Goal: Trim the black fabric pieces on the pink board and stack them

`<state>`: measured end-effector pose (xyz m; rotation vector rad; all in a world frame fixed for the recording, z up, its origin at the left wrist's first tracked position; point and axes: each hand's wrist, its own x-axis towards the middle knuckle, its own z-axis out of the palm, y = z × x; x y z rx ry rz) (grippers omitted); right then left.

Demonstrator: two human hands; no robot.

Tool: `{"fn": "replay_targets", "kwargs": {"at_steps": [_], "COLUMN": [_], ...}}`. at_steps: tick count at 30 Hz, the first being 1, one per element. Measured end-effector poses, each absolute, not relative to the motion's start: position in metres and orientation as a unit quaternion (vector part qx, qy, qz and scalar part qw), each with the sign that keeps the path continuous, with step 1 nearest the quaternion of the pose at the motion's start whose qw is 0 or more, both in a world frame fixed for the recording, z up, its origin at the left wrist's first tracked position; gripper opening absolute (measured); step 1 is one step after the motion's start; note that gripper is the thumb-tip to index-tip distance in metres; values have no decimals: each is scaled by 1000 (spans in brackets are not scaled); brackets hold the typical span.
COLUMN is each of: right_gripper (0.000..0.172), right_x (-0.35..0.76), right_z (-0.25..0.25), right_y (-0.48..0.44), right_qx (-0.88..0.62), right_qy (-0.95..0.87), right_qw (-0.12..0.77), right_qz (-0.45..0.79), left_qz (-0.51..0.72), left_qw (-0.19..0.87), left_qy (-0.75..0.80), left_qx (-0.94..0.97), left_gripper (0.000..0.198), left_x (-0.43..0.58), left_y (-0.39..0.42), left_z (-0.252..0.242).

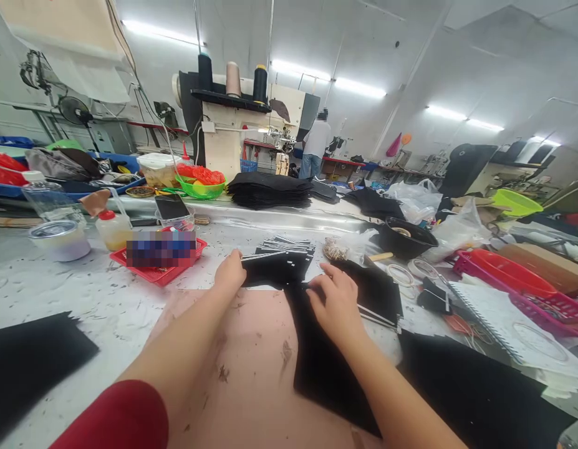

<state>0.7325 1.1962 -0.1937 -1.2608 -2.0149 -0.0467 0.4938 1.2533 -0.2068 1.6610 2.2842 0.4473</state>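
Black curved panel (323, 368) lies along the right side of the pinkish board (251, 349) on the tabletop (130, 299), upper end right by the white-edged black panels (267, 271). From my end, left hand (231, 272) looks closed, thumb and fingers pinching the left end of those white-edged panels. Right hand (335, 296) is palm-down over the curved panel's upper end, fingers part-open and loosely bent; can't tell if it grips or just rests there. Right of that hand, just beside it: black panel stack (380, 287) with pale strips along its near edge. More loose black panels (480, 380) at near right, red basket (158, 282) beyond the board on the left. My read: step in hand is sorting or lining up single panels at the far edge of the board. I'd say next move calls for a steady left pinch and a light right touch, so only one piece shifts. Watch for thin layers sticking together; can't count them from this view.
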Motion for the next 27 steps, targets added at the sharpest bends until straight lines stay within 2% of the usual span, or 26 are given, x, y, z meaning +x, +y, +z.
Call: {"fn": "replay_targets", "kwargs": {"at_steps": [9,14,17,21,23,27], "right_gripper": [9,11,14,24,20,14], "right_x": [700,697,700,704,705,704], "right_z": [-188,-186,-182,-170,-161,-155], "right_y": [1167,1156,1152,1140,1128,1099], "right_qx": [-373,-347,-348,-326,-314,-314], "right_qy": [-841,-853,-849,-845,-851,-831], "right_qw": [392,389,395,423,419,394], "right_qz": [-18,-31,-31,-24,31,235], "left_qz": [206,302,380,452,460,465], "left_qw": [187,207,258,388,452,547], "left_qy": [785,770,723,599,551,530], "left_qx": [553,522,517,535,530,451], "left_gripper": [30,31,27,23,23,24], "left_x": [496,503,514,536,544,548], "left_y": [1246,1243,1228,1167,1128,1070], "left_z": [-210,-203,-188,-164,-157,-160]}}
